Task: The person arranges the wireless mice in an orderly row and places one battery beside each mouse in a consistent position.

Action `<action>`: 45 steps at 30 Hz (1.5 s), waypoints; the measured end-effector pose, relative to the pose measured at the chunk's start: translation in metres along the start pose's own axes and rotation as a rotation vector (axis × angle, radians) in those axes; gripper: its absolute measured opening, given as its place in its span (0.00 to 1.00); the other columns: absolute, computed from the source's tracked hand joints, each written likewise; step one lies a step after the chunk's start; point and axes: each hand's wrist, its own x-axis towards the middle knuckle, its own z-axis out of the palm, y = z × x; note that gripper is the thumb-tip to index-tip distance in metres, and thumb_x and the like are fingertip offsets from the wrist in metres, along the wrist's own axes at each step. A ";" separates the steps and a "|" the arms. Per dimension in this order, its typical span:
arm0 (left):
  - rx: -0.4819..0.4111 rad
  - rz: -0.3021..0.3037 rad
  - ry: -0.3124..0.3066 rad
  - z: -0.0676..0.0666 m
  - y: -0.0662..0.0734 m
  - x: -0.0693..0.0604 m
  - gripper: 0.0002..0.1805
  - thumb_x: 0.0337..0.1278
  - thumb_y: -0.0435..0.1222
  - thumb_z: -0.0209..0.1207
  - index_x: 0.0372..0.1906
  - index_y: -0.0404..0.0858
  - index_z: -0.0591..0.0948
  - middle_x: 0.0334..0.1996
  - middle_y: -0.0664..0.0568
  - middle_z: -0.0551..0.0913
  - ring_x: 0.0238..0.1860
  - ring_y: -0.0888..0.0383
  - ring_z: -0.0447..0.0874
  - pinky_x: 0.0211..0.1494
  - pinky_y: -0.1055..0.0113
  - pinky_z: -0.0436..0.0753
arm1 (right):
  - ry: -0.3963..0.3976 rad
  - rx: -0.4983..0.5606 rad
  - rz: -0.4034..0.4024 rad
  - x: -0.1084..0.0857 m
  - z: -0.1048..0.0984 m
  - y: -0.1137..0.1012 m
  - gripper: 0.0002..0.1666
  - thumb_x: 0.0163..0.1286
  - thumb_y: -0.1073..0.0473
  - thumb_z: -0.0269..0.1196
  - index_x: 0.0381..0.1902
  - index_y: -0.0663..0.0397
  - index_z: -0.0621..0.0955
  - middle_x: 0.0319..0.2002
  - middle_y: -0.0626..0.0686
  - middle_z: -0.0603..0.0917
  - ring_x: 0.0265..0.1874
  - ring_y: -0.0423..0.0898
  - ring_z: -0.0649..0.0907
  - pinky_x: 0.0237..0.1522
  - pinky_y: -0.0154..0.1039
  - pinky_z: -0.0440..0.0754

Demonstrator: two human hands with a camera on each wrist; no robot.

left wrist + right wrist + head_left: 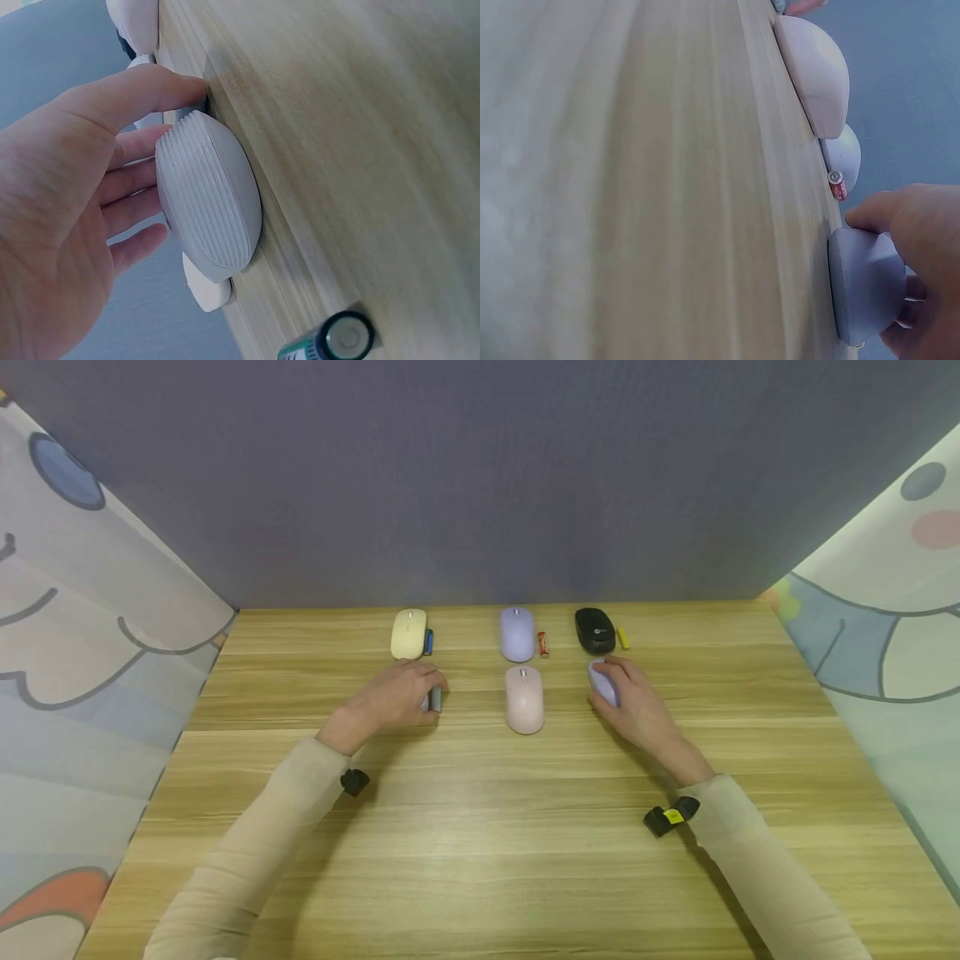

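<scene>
My left hand (393,693) is over a white mouse (206,195) with a ribbed end, which it mostly hides in the head view. Between thumb and index finger it pinches a small grey piece (437,698), apparently a battery, beside that mouse. A green battery (326,339) lies near the white mouse in the left wrist view. Farther right, my right hand (636,708) grips a lavender mouse (602,685) by its sides, the mouse resting on the table. A pink mouse (524,700) lies between the hands, untouched by either.
Along the back lie a yellow mouse (408,633) with a blue battery (428,642), another lavender mouse (517,634) with a red battery (543,644), and a black mouse (595,631) with a yellow battery (622,637). A dark panel (495,485) rises behind the wooden table (480,852).
</scene>
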 end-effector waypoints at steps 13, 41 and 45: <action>0.001 -0.027 -0.028 -0.003 0.002 0.000 0.26 0.58 0.44 0.72 0.59 0.37 0.82 0.62 0.43 0.83 0.68 0.42 0.76 0.79 0.46 0.65 | -0.004 -0.006 0.006 0.000 0.000 0.001 0.30 0.73 0.58 0.64 0.68 0.65 0.73 0.71 0.68 0.69 0.67 0.68 0.72 0.63 0.66 0.75; -0.057 -0.042 0.060 -0.013 0.003 -0.019 0.29 0.60 0.46 0.71 0.62 0.36 0.80 0.62 0.44 0.82 0.67 0.43 0.77 0.79 0.47 0.66 | -0.020 0.000 0.017 0.002 -0.001 -0.001 0.29 0.73 0.59 0.64 0.68 0.65 0.73 0.71 0.69 0.69 0.66 0.68 0.73 0.62 0.66 0.76; -0.073 -0.038 0.108 -0.014 -0.001 -0.027 0.29 0.60 0.45 0.72 0.62 0.35 0.80 0.61 0.44 0.82 0.66 0.42 0.77 0.78 0.45 0.65 | -0.023 0.000 0.023 0.002 -0.001 -0.001 0.30 0.73 0.59 0.64 0.68 0.65 0.72 0.71 0.69 0.69 0.65 0.68 0.73 0.62 0.67 0.76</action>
